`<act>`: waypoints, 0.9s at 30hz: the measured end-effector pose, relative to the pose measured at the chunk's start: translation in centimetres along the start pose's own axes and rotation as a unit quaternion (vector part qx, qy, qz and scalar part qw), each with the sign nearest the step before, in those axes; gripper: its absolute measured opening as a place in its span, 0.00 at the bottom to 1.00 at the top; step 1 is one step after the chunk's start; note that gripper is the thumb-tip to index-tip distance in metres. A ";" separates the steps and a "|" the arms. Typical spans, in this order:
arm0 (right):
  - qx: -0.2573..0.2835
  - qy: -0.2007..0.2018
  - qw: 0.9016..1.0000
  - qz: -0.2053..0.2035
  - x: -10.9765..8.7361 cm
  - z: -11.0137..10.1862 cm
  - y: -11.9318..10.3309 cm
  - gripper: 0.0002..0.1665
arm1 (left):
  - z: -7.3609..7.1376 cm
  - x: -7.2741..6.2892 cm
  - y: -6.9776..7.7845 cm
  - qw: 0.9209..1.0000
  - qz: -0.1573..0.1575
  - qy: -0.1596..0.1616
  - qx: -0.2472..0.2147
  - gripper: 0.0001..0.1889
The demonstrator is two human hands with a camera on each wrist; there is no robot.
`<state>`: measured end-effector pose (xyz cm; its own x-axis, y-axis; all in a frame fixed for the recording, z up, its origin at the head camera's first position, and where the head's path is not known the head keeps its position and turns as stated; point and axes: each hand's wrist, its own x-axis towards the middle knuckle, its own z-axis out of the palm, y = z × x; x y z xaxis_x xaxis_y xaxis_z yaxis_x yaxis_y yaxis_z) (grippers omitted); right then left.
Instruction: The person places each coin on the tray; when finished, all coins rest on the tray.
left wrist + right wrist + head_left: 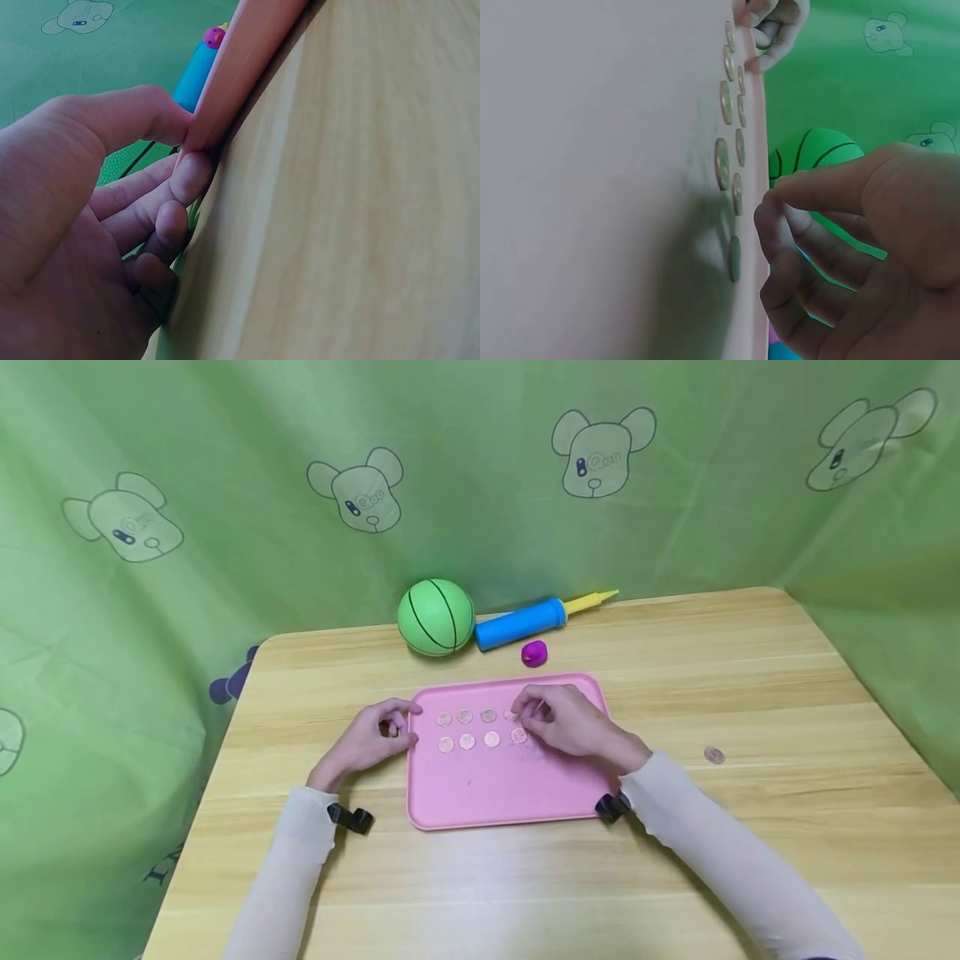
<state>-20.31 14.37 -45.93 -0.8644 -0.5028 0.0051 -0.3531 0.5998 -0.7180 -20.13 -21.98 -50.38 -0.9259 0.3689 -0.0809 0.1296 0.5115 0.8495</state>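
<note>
My left hand grips the left rim of a pink tray, thumb on one side of the edge and index finger on the other. Copper-coloured coins lie flat in two rows on the tray. Over the upper right of the tray is my right hand, its fingers bent beside a coin that they partly cover. In the right wrist view, its thumb meets the index finger close to the rows; I cannot tell whether a coin is between them. Beneath this hand lies another coin, hidden from the head view.
One more coin lies on the wooden table, right of the tray. Behind the tray stand a green ball with black lines, a blue hand pump with a yellow nozzle, and a small purple rubber duck. A green curtain hangs behind.
</note>
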 end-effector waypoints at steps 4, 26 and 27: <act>-0.001 0.015 1.000 -0.003 -0.7 -0.7 0.1 0.10 | -0.1 0.0 0.0 1.000 0.002 0.000 0.002 0.27; -0.017 0.062 0.996 0.060 -5.7 -5.2 2.0 0.12 | -0.1 0.0 0.0 1.000 0.005 -0.002 0.010 0.26; -0.021 0.065 0.996 0.059 -6.1 -5.5 2.0 0.12 | -0.1 0.0 0.0 1.000 0.005 -0.002 0.009 0.26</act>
<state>-17.75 22.04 -43.64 -0.9392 -0.3432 0.0142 -0.2577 0.6768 -0.6895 -20.17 -22.03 -50.31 -0.9230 0.3772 -0.0757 0.1443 0.5217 0.8408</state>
